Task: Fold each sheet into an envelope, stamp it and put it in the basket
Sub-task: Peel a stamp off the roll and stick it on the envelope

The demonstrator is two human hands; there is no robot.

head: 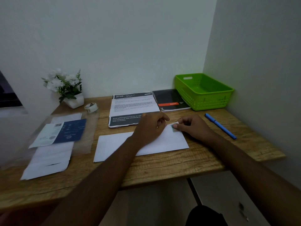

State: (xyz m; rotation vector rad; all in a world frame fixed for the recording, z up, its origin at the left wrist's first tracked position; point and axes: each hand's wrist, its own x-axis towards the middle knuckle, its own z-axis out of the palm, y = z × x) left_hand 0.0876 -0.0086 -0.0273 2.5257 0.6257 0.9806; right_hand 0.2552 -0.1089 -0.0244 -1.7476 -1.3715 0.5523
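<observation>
A white folded envelope (pixel 169 142) lies flat in the middle of the wooden desk (pixel 162 167). A small greenish stamp (pixel 173 128) sits at its upper right corner. My right hand (pixel 193 127) has its fingers curled, and the thumb and fingertip pinch the stamp against the envelope. My left hand (pixel 150 128) rests on the envelope just left of the stamp, fingers curled down onto the paper. The green plastic basket (pixel 210 101) stands at the back right corner and looks empty.
A blue pen (pixel 220 125) lies right of the envelope. A printed sheet (pixel 130 106) and a black notebook (pixel 169 100) lie behind my hands. Loose white sheets (pixel 47 162), a blue leaflet (pixel 70 131), a tape roll (pixel 91 107) and a potted plant (pixel 65 87) are on the left.
</observation>
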